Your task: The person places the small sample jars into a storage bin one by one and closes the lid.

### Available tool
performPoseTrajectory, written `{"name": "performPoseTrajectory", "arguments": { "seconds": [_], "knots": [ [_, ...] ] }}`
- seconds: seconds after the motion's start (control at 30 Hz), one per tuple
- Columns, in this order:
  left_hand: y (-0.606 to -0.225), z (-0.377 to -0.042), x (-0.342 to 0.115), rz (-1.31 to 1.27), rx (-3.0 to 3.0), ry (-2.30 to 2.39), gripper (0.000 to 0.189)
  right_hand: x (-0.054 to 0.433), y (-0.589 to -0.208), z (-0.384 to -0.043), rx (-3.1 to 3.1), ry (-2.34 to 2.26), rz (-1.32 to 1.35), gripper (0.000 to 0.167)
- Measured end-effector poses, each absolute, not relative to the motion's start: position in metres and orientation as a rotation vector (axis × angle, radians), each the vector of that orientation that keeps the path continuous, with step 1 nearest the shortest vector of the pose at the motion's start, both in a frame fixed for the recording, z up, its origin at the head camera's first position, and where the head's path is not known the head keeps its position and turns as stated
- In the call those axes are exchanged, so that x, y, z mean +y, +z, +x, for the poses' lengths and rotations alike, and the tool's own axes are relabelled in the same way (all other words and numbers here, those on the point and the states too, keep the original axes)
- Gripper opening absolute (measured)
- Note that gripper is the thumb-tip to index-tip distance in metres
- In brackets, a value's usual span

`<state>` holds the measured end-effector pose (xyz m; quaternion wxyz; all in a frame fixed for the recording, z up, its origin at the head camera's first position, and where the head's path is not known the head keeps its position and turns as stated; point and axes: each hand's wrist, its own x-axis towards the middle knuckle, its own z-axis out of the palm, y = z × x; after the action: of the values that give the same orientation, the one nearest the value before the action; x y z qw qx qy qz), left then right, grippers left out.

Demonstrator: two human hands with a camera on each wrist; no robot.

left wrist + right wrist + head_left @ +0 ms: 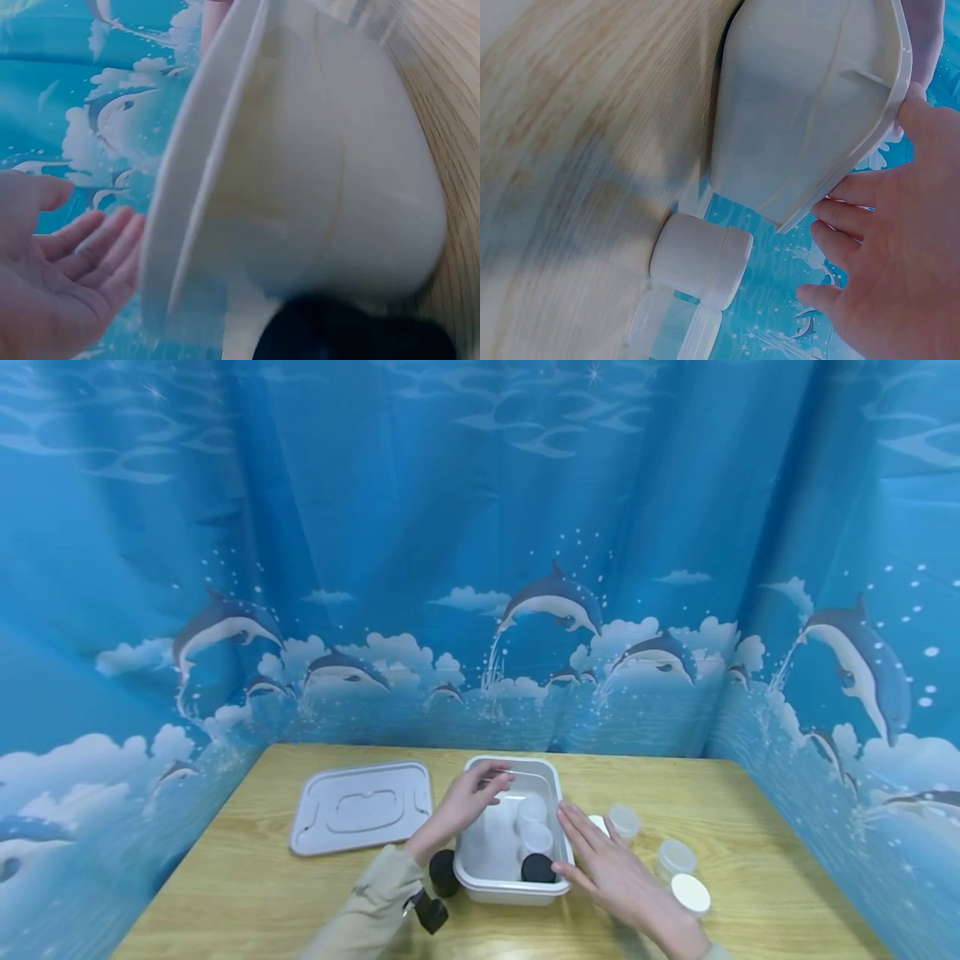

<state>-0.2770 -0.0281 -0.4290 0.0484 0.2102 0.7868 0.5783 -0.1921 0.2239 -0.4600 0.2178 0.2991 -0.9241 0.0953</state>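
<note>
A white plastic bin (495, 887) stands on the table and holds two translucent jars (536, 841) and a black-lidded jar (538, 867). My left hand (465, 802) hovers over the bin's left side, its fingers loosely bent and grasping nothing. In the left wrist view that palm (67, 285) faces the bin's rim. Along the bin's right rim lies my right hand (603, 864), fingers extended. The right wrist view has its fingertips at the rim, apparently touching it. Beside my left wrist sits another black jar (444, 872), outside the bin.
A flat white lid (362, 808) lies left of the bin. Right of my right hand are several small jars, among them a clear one (674, 858) and a white-lidded one (690, 893). A blue dolphin curtain (480, 568) hangs behind the wooden table (757, 860).
</note>
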Motion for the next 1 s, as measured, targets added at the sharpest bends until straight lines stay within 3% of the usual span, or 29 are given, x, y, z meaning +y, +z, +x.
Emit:
{"name": "performPoseTrajectory", "arguments": {
  "seconds": [0.53, 1.0],
  "knots": [
    [-0.448, -0.254, -0.107, 0.571, 2.394, 1.954, 0.038, 0.224, -0.46, -0.191, -2.592, 0.293, 0.819, 0.067],
    [-0.475, -0.228, -0.138, 0.742, 2.14, 1.629, 0.059, 0.224, -0.459, -0.192, -2.571, 0.283, 0.837, 0.067]
  ]
}}
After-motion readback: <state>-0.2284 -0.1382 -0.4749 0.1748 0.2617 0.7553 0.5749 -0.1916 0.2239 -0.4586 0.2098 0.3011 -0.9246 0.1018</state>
